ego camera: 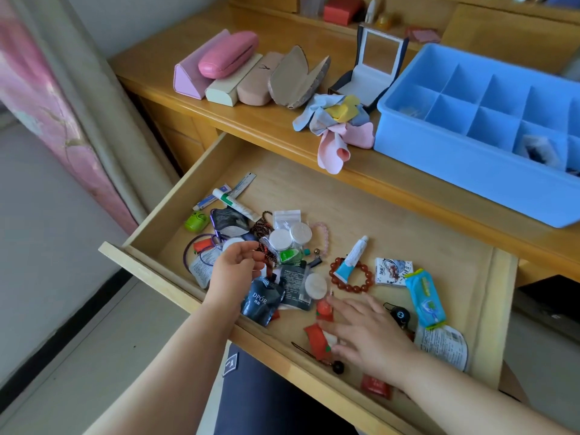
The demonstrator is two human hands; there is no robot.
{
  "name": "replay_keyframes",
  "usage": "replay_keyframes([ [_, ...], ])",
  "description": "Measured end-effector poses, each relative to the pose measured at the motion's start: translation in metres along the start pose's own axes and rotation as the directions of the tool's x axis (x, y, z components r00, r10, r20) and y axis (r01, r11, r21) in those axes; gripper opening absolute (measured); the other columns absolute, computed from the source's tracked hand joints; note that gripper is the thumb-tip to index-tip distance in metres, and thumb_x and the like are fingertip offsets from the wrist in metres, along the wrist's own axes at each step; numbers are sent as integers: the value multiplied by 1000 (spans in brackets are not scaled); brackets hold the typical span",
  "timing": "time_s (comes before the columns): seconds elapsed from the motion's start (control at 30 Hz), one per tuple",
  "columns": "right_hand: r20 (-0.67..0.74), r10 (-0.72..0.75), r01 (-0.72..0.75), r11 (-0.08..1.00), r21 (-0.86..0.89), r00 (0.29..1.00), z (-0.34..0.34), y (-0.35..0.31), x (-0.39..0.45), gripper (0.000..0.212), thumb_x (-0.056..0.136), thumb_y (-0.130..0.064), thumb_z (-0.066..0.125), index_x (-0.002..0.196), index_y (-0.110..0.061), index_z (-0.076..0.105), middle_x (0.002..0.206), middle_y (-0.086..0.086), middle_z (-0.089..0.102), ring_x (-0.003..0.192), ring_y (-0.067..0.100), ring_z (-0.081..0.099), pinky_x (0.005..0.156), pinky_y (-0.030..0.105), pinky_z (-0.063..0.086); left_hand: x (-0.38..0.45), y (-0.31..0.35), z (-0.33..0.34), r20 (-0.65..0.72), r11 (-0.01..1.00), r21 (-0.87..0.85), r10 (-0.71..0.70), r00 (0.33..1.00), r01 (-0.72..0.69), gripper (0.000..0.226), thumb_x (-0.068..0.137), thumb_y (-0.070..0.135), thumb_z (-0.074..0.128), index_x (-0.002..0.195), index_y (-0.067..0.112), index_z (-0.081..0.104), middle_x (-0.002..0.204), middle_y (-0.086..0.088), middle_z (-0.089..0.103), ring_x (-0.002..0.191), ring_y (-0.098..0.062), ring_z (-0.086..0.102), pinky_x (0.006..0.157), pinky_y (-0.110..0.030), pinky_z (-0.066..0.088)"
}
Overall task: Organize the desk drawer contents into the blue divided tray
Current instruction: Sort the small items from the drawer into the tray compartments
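The open wooden drawer (345, 196) holds a scatter of small things. The blue divided tray (470, 177) stands on the desk top at the right, and one of its front compartments holds something dark and white (535, 149). My left hand (235, 271) hovers over the left pile with its fingers curled and apart, beside a dark beaded string (262, 229) and above a black DPOR sachet (260, 304). My right hand (367, 334) lies flat with spread fingers on a red charm (315, 337). A red bead bracelet (337, 281) and a blue-white tube (351, 257) lie just beyond it.
The drawer also holds a tissue packet (394, 271), a blue wipes pack (425, 298), round white tubs (290, 237), white tubes (232, 199) and a green case (196, 221). On the desk are several glasses cases (226, 54), crumpled cloths (335, 120) and an open box (373, 67).
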State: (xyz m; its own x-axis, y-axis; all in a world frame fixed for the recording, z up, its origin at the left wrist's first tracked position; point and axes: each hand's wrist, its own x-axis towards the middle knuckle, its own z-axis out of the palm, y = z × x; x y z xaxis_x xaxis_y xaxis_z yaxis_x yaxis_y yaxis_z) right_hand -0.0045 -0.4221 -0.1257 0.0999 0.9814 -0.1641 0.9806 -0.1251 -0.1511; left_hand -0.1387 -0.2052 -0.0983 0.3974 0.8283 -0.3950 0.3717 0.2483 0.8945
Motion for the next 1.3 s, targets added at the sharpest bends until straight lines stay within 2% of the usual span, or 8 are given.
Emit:
replay_keyframes([
  [0.17, -295, 72, -37, 992, 125, 953, -12, -11, 24, 11, 73, -30, 75, 68, -21, 68, 77, -6, 64, 74, 17, 61, 70, 31, 55, 1, -1, -1, -20, 1000, 7, -11, 1000, 11, 42, 88, -14, 31, 111, 11, 55, 85, -1, 63, 72, -15, 58, 68, -28, 51],
  [0.3, -85, 59, -44, 984, 174, 995, -7, -21, 53, 50, 87, -36, 61, 135, -29, 47, 154, 6, 27, 139, 23, 29, 118, 46, 11, 1, -4, 1, -10, 999, 44, -6, 1000, 6, 38, 88, -11, 37, 113, 11, 55, 89, -2, 63, 74, -16, 58, 66, -27, 49],
  [0.5, 156, -39, 11, 984, 175, 987, 11, -6, 27, 60, 92, -54, 39, 147, -43, 17, 160, -9, -4, 146, 12, 0, 110, 35, -25, 1, -9, 9, 117, 953, 282, 81, 990, -112, 37, 90, -3, 43, 118, 18, 56, 103, 7, 64, 83, -6, 59, 63, -9, 44],
  [0.67, 122, 30, -60, 966, 250, 992, -6, 5, 8, 57, 85, -67, 26, 117, -37, 61, 136, -10, 51, 125, 9, 43, 115, 31, 11, 4, -5, 5, 110, 869, 440, 199, 974, -227, 48, 87, -1, 42, 126, 24, 51, 126, 3, 54, 95, -7, 53, 76, -19, 44],
  [0.8, -178, 208, -136, 927, 349, 962, -26, 15, 23, 31, 90, -38, 52, 67, -20, 62, 66, -14, 54, 64, 6, 49, 62, 26, 44, 12, -4, 16, 290, 548, 767, 170, 942, -335, 64, 90, 8, 45, 149, 17, 21, 158, -5, 13, 145, -23, 12, 117, -35, 12],
  [1.03, -256, 312, -220, 917, 332, 915, -39, 31, 81, 27, 84, -16, 63, 111, -17, 67, 122, -2, 61, 104, 24, 60, 83, 33, 49, -7, -18, 67, 587, 290, 763, 59, 807, -577, 78, 90, 17, 44, 150, 31, -4, 158, 1, -15, 146, -22, -9, 117, -44, -3],
  [1.17, -31, 382, -357, 886, 296, 924, -27, 47, 90, 53, 90, -18, 54, 141, -23, 42, 151, -2, 29, 131, 24, 39, 104, 32, 37, -6, -15, 63, 569, 268, 722, 295, 768, -638, 46, 90, 26, 48, 136, 27, 42, 149, 3, 33, 137, -19, 30, 116, -35, 14],
  [1.3, -60, 395, -366, 891, 267, 917, -23, 53, 78, 40, 88, -19, 56, 127, -25, 58, 133, -3, 49, 118, 21, 48, 93, 29, 43, 6, -5, 61, 444, 381, 691, 447, 776, -615, 26, 92, 27, 51, 114, 19, 61, 116, 2, 57, 107, -19, 53, 88, -29, 42],
])
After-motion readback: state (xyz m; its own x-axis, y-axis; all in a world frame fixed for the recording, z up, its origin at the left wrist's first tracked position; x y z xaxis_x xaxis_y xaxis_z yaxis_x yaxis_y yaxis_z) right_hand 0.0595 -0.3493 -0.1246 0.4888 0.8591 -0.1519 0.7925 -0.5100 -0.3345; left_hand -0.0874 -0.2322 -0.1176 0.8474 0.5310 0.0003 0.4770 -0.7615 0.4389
